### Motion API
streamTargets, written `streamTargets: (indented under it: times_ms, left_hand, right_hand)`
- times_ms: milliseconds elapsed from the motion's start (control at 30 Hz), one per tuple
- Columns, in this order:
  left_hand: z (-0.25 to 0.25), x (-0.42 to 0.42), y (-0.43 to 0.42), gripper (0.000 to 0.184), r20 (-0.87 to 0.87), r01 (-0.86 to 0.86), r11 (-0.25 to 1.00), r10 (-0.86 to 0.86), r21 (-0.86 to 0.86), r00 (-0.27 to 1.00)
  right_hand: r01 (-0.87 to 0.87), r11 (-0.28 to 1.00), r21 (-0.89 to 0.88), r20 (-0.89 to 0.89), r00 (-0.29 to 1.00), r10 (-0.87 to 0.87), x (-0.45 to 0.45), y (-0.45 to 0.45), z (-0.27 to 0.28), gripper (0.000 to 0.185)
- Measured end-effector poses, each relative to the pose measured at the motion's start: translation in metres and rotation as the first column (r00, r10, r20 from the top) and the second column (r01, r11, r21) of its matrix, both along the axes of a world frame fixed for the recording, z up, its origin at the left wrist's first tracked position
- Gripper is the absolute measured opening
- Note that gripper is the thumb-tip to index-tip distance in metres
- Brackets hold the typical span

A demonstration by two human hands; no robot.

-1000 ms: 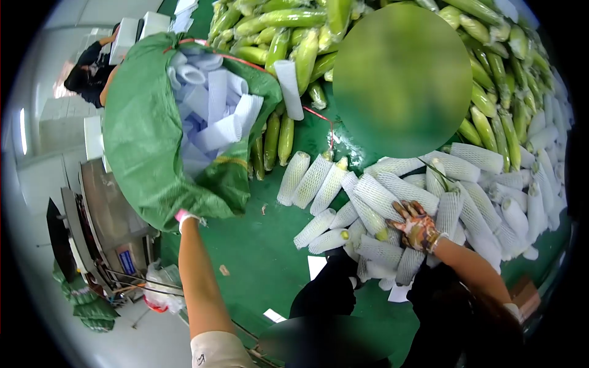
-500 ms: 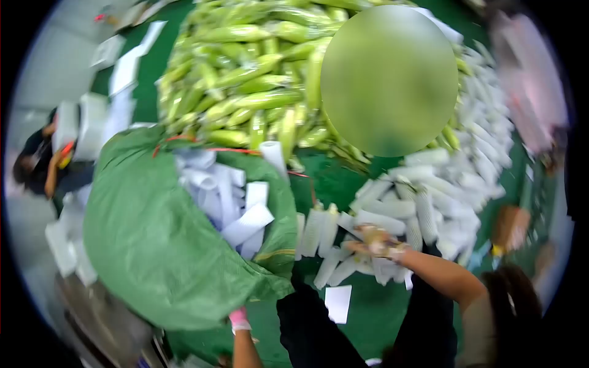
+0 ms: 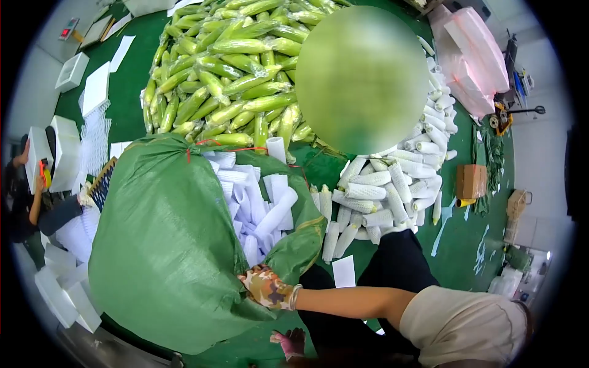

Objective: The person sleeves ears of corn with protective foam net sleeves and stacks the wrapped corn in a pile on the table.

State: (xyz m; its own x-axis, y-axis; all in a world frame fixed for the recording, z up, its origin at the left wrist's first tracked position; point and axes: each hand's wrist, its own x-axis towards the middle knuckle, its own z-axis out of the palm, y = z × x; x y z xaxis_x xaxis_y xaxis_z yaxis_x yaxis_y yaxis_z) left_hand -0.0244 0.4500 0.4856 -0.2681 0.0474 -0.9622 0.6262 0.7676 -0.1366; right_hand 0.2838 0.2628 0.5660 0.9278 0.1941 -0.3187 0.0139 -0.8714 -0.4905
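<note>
In the head view, my right hand (image 3: pixel 268 288), in a camouflage-patterned glove, is closed on the rim of a large green woven sack (image 3: pixel 159 245). White foam mesh sleeves (image 3: pixel 270 211) fill the sack's mouth. My left hand (image 3: pixel 291 342), in a pink glove, is low in the view beside the sack's underside, fingers apart and holding nothing. In front of my legs lies a pile of corn cobs in white foam sleeves (image 3: pixel 368 191). Behind the sack is a heap of green corn cobs in clear film (image 3: pixel 236 80). A blurred disc covers part of both piles.
On the left, another person (image 3: pixel 37 190) handles white foam boxes (image 3: pixel 64 153). A white sheet (image 3: pixel 344 272) lies between my legs. A cardboard box (image 3: pixel 471 181) and a pink-wrapped bundle (image 3: pixel 472 55) stand on the right of the green floor (image 3: pixel 454 245).
My right hand has moved left from the sleeved corn to the sack's rim and gripped it. My left hand has come away from beneath the sack and opened.
</note>
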Motion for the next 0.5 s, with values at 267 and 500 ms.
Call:
streamTargets:
  times_ms: [267,500]
  left_hand:
    - [-0.034,0.147,-0.049,0.079,0.394,0.135,0.990,-0.109,-0.039,0.912]
    - [0.039,0.246,-0.116,0.074,0.580,0.488,0.862,-0.470,0.138,0.666]
  right_hand:
    - [0.351,0.452,0.820,-0.210,0.919,-0.332,-0.048,0.050,0.053,0.020]
    - [0.184,0.283,0.941,-0.166,0.982,-0.087,-0.012,-0.014,0.166,0.024]
